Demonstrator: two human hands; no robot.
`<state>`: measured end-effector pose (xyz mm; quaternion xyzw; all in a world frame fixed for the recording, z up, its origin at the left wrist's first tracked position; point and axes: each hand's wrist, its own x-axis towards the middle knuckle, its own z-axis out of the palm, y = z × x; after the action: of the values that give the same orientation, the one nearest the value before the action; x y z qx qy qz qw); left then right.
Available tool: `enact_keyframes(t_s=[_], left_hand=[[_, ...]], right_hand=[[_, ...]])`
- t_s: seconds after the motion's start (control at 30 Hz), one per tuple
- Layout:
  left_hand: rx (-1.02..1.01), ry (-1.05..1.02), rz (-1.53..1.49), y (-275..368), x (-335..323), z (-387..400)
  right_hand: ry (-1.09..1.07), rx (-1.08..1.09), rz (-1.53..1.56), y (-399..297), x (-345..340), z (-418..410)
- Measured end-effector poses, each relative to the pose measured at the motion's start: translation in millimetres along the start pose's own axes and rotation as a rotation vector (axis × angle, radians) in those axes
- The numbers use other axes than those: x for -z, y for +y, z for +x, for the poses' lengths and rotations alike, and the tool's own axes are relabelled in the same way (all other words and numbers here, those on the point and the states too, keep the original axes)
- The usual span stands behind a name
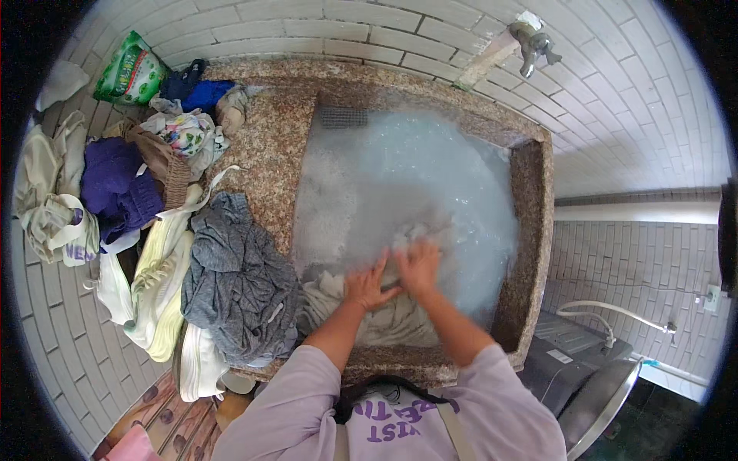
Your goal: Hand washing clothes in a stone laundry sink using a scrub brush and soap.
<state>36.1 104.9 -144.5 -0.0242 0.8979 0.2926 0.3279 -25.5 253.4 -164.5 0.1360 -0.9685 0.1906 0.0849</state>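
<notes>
Wet, pale cloth point(398, 331) lies bunched along the near side of a speckled stone laundry sink point(533, 242). My left hand point(366, 286) rests palm down on this cloth, thumb and fingers spread. Beside it, my right hand point(419, 268) pushes against a blurred fold of pale fabric point(412, 233); whether its fingers grip the fold is unclear. Cloudy, bluish soapy water point(450, 167) covers the sink floor beyond and to the right of my hands. Its surface hides whatever lies underneath.
A heap with a grey garment point(236, 282), a purple garment point(118, 181) and pale clothes covers the left ledge point(268, 155). Behind stands a green detergent bag point(131, 72). A metal tap point(533, 49) juts from the wall. At right are a grey appliance point(576, 340) and a metal basin point(602, 409).
</notes>
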Motion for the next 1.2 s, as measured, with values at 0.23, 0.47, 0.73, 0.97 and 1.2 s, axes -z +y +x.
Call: enact_keyframes(t_s=[0.23, 0.47, 0.73, 0.97, 1.2], left_hand=[[-0.142, 0.162, -0.078, -29.9, -57.4, 30.3], [-0.18, 0.285, 0.103, -4.4, -12.7, 9.3], [0.084, -0.069, 0.077, -4.4, 13.3, -6.2], [0.2, 0.009, 0.212, -14.9, -42.2, 19.4], [-0.231, 0.324, 0.049, 1.3, 5.3, -8.3]], right_hand=[[-0.567, -0.063, 0.028, -37.1, -22.5, -20.0], [-0.332, -0.211, 0.117, 24.0, -14.9, 88.5], [-0.272, 0.085, 0.179, -45.5, 27.1, -49.5], [-0.771, -0.413, 0.055, -49.6, -1.9, 45.5], [-0.245, -0.146, -0.118, 16.0, 7.5, 82.2]])
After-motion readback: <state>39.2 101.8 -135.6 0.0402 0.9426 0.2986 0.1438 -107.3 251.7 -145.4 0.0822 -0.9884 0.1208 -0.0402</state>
